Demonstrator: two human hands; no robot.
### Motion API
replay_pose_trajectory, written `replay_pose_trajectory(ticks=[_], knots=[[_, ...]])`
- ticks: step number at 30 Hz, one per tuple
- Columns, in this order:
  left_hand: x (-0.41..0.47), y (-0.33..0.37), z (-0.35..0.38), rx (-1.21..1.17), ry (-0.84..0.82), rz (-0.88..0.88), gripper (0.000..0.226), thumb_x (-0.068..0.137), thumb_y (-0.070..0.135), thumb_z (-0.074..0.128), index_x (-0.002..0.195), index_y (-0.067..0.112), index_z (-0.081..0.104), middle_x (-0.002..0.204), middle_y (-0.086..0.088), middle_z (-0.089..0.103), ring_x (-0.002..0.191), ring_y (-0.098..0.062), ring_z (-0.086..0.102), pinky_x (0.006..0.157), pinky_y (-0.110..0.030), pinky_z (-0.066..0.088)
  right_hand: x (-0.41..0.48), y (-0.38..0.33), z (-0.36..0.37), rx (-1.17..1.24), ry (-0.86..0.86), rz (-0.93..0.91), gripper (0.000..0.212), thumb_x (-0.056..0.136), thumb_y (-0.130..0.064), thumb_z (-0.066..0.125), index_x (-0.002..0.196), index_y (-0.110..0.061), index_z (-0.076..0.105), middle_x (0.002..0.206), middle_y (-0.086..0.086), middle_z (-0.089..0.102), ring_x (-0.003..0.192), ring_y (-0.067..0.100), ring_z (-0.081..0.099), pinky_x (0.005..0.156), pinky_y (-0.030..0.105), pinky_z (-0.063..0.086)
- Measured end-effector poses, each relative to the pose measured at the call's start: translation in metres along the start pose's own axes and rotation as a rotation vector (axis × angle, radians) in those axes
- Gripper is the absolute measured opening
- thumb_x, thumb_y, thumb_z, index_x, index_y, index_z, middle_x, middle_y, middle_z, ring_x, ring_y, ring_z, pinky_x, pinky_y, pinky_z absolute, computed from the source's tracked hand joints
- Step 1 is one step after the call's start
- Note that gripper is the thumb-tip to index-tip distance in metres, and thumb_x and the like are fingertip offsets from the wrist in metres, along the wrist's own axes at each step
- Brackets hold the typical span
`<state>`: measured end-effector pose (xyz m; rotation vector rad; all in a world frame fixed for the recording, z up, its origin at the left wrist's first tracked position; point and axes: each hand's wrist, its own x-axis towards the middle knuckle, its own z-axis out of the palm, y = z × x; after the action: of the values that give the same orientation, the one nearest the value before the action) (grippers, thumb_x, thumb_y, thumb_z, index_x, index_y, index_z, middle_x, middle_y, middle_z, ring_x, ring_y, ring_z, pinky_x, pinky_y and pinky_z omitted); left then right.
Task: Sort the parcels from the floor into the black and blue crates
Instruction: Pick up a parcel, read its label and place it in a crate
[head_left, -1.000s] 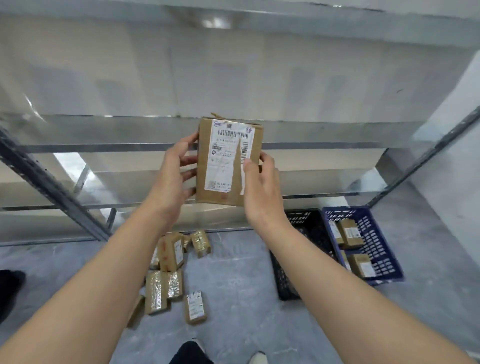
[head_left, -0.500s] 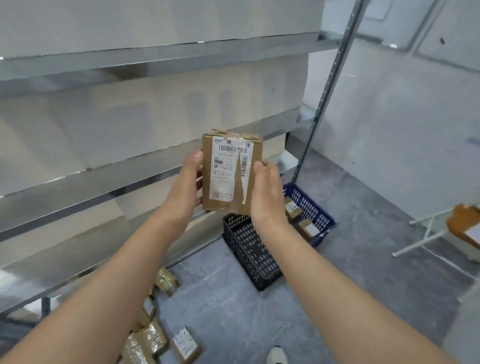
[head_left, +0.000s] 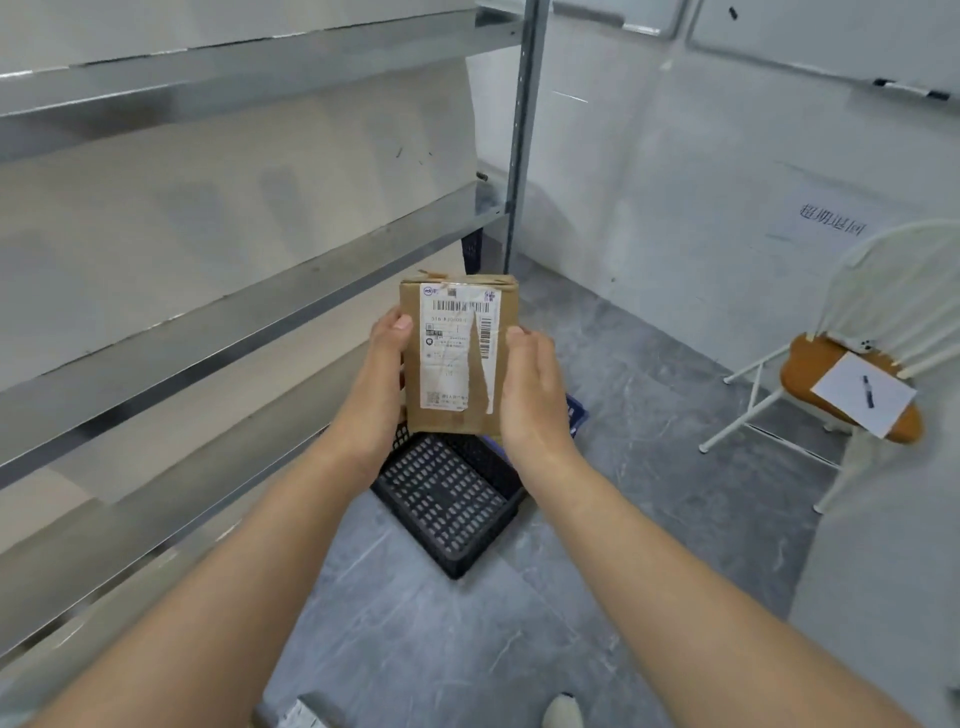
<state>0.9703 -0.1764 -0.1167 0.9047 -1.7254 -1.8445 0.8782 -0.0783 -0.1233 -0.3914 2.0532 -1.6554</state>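
Above the black crate (head_left: 447, 499), the person holds a brown cardboard parcel (head_left: 457, 358) upright, its long axis vertical and its torn white label facing them, barcode end up. The left hand (head_left: 382, 374) grips its left edge and the right hand (head_left: 530, 384) grips its right edge. Only a corner of the blue crate (head_left: 575, 415) shows past the right hand. Both crates stand on the floor (head_left: 649, 467) beside the metal rack (head_left: 260, 322).

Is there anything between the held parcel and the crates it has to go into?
Nothing visible. The left hand and right hand hold the parcel above the open black crate, with only air between. The blue crate is mostly hidden behind them.
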Motion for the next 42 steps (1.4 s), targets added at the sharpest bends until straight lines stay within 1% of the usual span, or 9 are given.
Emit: replay_pose_trajectory(ticks=[6, 11, 16, 22, 26, 29, 33, 37, 42], knots=[[0.068, -0.007, 0.103, -0.048, 0.108, -0.065, 0.044, 0.107, 0.059, 0.026, 0.138, 0.045, 0.054, 0.11, 0.021, 0.074, 0.106, -0.001, 0.069, 0.081, -0.028, 0.053, 0.095, 0.01, -0.079, -0.048, -0.058, 0.005, 0.081, 0.08, -0.082, 0.03, 0.137, -0.032, 0.058, 0.138, -0.001, 0.063, 0.125, 0.017, 0.062, 0.115, 0.052, 0.047], [0.125, -0.014, 0.162, -0.059, 0.104, -0.106, 0.046, 0.104, 0.065, 0.025, 0.141, 0.052, 0.05, 0.128, 0.013, 0.07, 0.124, -0.013, 0.062, 0.102, -0.045, 0.051, 0.175, 0.015, -0.124, -0.068, -0.123, 0.002, 0.072, 0.086, -0.076, 0.033, 0.135, -0.031, 0.059, 0.137, -0.002, 0.062, 0.123, 0.013, 0.061, 0.112, 0.044, 0.048], [0.2, -0.017, 0.205, -0.057, 0.092, -0.114, 0.048, 0.105, 0.064, 0.025, 0.142, 0.047, 0.052, 0.128, 0.014, 0.07, 0.123, -0.011, 0.063, 0.1, -0.042, 0.052, 0.261, 0.022, -0.147, -0.075, -0.144, 0.03, 0.044, 0.108, -0.061, 0.037, 0.134, -0.033, 0.058, 0.136, -0.002, 0.061, 0.123, 0.011, 0.059, 0.107, 0.039, 0.046], [0.306, -0.034, 0.232, -0.078, 0.154, -0.229, 0.055, 0.084, 0.082, 0.035, 0.118, 0.054, 0.067, 0.144, 0.003, 0.053, 0.131, -0.016, 0.053, 0.111, -0.053, 0.044, 0.365, 0.031, -0.146, -0.115, -0.146, 0.091, 0.063, 0.091, -0.073, 0.034, 0.137, -0.036, 0.055, 0.134, 0.0, 0.063, 0.12, 0.015, 0.064, 0.111, 0.049, 0.052], [0.371, -0.05, 0.237, -0.07, 0.148, -0.262, 0.061, 0.081, 0.089, 0.034, 0.127, 0.06, 0.06, 0.146, 0.007, 0.053, 0.134, -0.017, 0.051, 0.115, -0.057, 0.039, 0.437, 0.033, -0.136, -0.17, -0.186, 0.123, 0.069, 0.086, -0.079, 0.032, 0.136, -0.038, 0.057, 0.131, -0.002, 0.065, 0.119, 0.015, 0.065, 0.11, 0.05, 0.052], [0.415, -0.059, 0.24, -0.078, 0.198, -0.303, 0.078, 0.073, 0.098, 0.037, 0.135, 0.055, 0.058, 0.145, 0.009, 0.056, 0.134, -0.017, 0.054, 0.115, -0.057, 0.039, 0.481, 0.033, -0.128, -0.194, -0.22, 0.143, 0.056, 0.09, -0.075, 0.031, 0.129, -0.043, 0.057, 0.13, -0.004, 0.065, 0.118, 0.013, 0.064, 0.11, 0.048, 0.051], [0.456, -0.067, 0.249, -0.112, 0.278, -0.303, 0.06, 0.086, 0.084, 0.031, 0.137, 0.059, 0.054, 0.146, 0.006, 0.056, 0.135, -0.02, 0.053, 0.11, -0.055, 0.045, 0.533, 0.041, -0.121, -0.207, -0.314, 0.165, 0.048, 0.087, -0.077, 0.033, 0.118, -0.049, 0.056, 0.129, -0.006, 0.066, 0.12, 0.012, 0.064, 0.11, 0.047, 0.051], [0.499, -0.096, 0.26, -0.176, 0.39, -0.313, 0.067, 0.085, 0.082, 0.033, 0.138, 0.047, 0.054, 0.14, 0.007, 0.06, 0.132, -0.016, 0.056, 0.11, -0.055, 0.046, 0.597, 0.066, -0.105, -0.205, -0.414, 0.19, 0.05, 0.079, -0.078, 0.035, 0.116, -0.054, 0.06, 0.129, -0.008, 0.069, 0.123, 0.013, 0.065, 0.111, 0.05, 0.051], [0.56, -0.151, 0.279, -0.219, 0.588, -0.353, 0.056, 0.101, 0.065, 0.029, 0.136, 0.029, 0.053, 0.131, -0.001, 0.062, 0.119, -0.015, 0.062, 0.086, -0.036, 0.054, 0.682, 0.128, -0.08, -0.237, -0.574, 0.211, 0.052, 0.082, -0.076, 0.036, 0.122, -0.053, 0.06, 0.131, -0.008, 0.069, 0.126, 0.014, 0.065, 0.112, 0.05, 0.052]])
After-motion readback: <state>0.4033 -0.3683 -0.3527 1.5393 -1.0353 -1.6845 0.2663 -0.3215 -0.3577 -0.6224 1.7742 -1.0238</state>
